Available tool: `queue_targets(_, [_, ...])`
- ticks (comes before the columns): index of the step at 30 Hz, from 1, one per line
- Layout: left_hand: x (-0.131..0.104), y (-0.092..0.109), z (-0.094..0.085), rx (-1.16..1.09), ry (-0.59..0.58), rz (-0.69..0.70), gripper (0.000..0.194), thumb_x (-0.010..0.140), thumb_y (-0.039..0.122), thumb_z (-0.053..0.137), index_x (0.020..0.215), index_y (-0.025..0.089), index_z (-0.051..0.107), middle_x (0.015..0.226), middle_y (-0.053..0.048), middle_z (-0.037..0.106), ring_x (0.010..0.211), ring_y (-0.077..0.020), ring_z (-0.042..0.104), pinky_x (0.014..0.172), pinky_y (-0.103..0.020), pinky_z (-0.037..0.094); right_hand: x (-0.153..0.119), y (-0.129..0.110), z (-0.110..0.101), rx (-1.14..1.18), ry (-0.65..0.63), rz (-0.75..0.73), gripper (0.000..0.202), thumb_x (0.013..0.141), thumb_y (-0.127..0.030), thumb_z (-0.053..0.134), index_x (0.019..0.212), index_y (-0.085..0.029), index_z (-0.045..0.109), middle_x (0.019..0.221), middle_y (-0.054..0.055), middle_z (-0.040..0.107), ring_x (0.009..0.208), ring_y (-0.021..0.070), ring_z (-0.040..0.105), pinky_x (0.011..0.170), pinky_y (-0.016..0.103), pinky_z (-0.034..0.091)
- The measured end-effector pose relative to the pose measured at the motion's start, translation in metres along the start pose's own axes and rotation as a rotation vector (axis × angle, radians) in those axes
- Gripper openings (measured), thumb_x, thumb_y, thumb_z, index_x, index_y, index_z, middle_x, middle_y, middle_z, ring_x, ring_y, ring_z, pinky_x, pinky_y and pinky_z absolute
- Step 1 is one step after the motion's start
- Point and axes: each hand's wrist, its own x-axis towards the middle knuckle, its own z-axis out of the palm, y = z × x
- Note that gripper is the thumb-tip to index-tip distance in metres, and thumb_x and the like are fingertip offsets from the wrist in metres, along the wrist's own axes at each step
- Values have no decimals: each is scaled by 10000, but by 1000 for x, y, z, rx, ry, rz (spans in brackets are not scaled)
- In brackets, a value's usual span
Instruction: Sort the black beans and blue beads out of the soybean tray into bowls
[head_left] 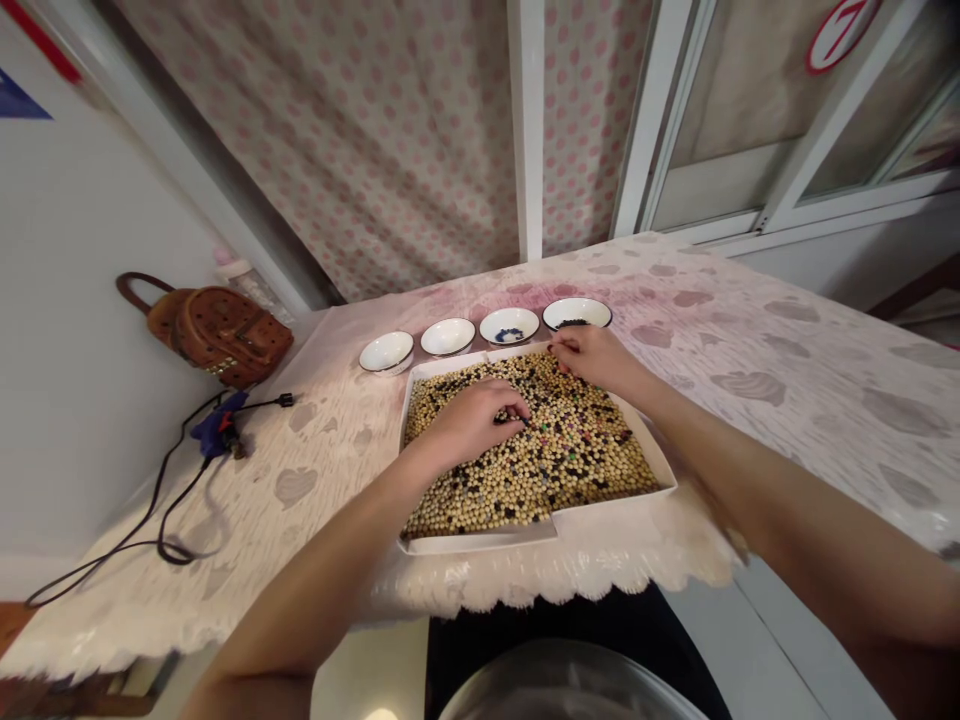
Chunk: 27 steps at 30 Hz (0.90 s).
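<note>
A shallow white box [480, 541] on the table holds a layer of small round tan beads [517, 490], mixed with black ones and a few green, red and purple ones. Over the middle of the box, my left hand [480, 415] is closed in a pinch close to the beads. My right hand [589, 355] is pinched too, at the box's far right corner, just in front of the rightmost white bowl [577, 312]. What either hand's fingertips hold is too small to make out. Dark beads lie in that bowl, and blue ones in the bowl [495, 322] to its left.
Two more white bowls [448, 335] [386, 350] continue the row leftward. At the table's left are a blue glue gun [219, 428] with a black cord [161, 490], a brown mini backpack [229, 330] and a clear bottle [255, 285]. A patterned cloth [750, 430] covers the table.
</note>
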Motion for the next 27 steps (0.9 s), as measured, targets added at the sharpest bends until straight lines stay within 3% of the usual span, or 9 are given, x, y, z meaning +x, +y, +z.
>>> queue_targets(27, [7, 4, 5, 24, -24, 51, 73, 857, 172, 639, 894, 219, 681, 889, -11, 635, 912, -180, 583, 836, -324, 477, 0, 0, 0, 10, 3, 2, 212, 875, -257, 502, 777, -184, 675, 604, 5, 675, 599, 147, 591, 602, 258, 383])
